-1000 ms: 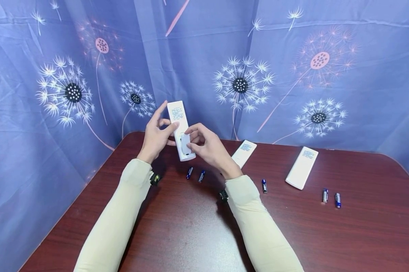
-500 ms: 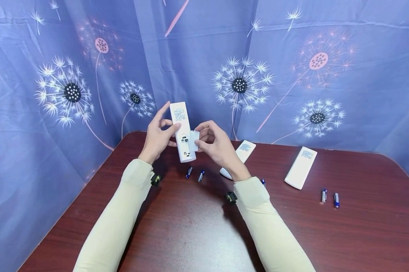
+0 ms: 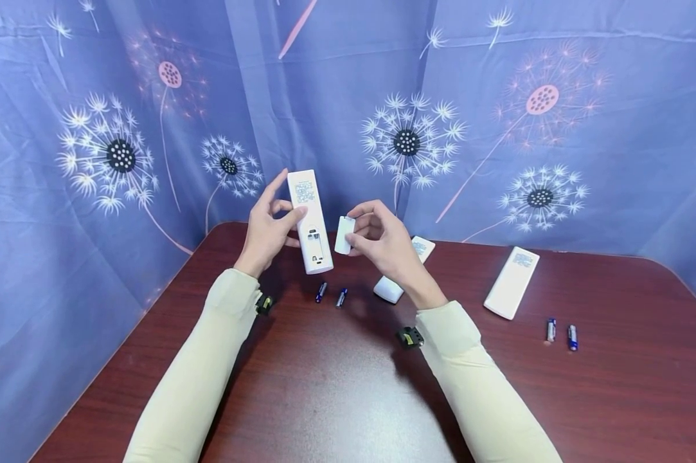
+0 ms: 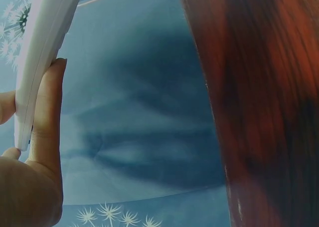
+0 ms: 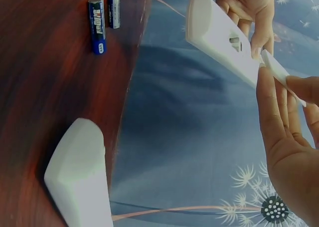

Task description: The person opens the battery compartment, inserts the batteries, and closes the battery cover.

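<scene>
Now the left hand (image 3: 269, 231) grips the remote (image 3: 308, 220) upright above the counter (image 3: 324, 386); right fingers (image 3: 366, 226) pinch its cover (image 3: 344, 234), just off. Next, likely loading the batteries (image 3: 331, 294) below.

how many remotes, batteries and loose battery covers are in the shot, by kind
remotes: 3 – one held up in the left hand at, two lying on the table at and
batteries: 4 –
battery covers: 1 – pinched in the right hand at
total: 8
</scene>
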{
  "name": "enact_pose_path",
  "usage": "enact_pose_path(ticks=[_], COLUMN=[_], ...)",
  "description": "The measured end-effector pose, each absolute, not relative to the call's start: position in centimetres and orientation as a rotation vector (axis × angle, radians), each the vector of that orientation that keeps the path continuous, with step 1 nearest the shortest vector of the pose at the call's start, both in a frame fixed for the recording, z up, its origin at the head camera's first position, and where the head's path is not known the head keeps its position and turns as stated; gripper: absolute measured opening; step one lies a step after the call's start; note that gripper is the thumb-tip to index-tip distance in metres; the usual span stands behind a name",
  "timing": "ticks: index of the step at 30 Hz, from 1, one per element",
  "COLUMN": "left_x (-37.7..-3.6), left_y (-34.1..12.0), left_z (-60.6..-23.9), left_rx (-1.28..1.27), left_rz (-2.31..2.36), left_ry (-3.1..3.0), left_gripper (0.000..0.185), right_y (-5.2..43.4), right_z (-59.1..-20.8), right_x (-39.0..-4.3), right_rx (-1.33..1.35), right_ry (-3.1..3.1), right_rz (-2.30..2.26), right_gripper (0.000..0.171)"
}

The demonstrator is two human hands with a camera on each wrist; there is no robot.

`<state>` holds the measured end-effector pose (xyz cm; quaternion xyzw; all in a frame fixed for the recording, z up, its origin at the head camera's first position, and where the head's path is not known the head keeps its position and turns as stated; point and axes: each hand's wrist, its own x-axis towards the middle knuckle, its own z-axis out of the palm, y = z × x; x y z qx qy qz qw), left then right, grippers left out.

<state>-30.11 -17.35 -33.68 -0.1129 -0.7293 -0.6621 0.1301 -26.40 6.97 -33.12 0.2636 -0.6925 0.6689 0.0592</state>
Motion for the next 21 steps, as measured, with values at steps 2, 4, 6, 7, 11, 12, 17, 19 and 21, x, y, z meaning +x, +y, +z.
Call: enact_pose_path(ticks=[2, 4, 6, 7, 11, 12, 17, 19, 21], left_x=[-30.1, -30.1, -30.0, -30.0, -29.9, -29.9, -30.0, -30.0, -29.9], left_y=[-17.3, -17.3, -17.3, -17.3, -17.2, -17.2, -17.2, -17.2, -17.2], left_z=[-33.6, -33.6, -33.6, -33.6, -33.4, -33.4, -33.5, -33.5, -33.5], left_rx=[-0.33, -0.328, -0.327, -0.326, -0.323, -0.323, -0.323, -0.323, -0.323], left_rz=[-1.933, -1.945, -1.955, -1.956, -1.955, -1.955, -1.946, -1.941, -1.938], left_ry=[-2.111, -2.103, -2.098, -2.1, -2.109, -2.112, -2.123, -2.127, -2.126], left_gripper=[0.077, 0.077, 0.077, 0.077, 0.078, 0.078, 0.078, 0.078, 0.078], right_y=[7.3, 7.7, 8.2, 8.4, 9.4, 9.6, 10.4, 10.7, 11.0], right_z=[-33.2, -33.3, -33.5, -33.5, -33.5, -33.5, -33.4, -33.3, -33.3], right_x=[-26.3, -26.2, -26.1, -26.0, -25.5, -25.4, -24.8, -24.5, -24.3], right_rx=[0.799, 0.809, 0.814, 0.814, 0.804, 0.803, 0.795, 0.797, 0.8], right_ry=[-2.106, -2.126, -2.148, -2.161, -2.192, -2.193, -2.207, -2.221, -2.238], right_rz=[2.03, 2.023, 2.019, 2.015, 2.016, 2.02, 2.028, 2.016, 2.0], right_gripper=[0.035, 0.035, 0.036, 0.036, 0.038, 0.038, 0.037, 0.037, 0.037])
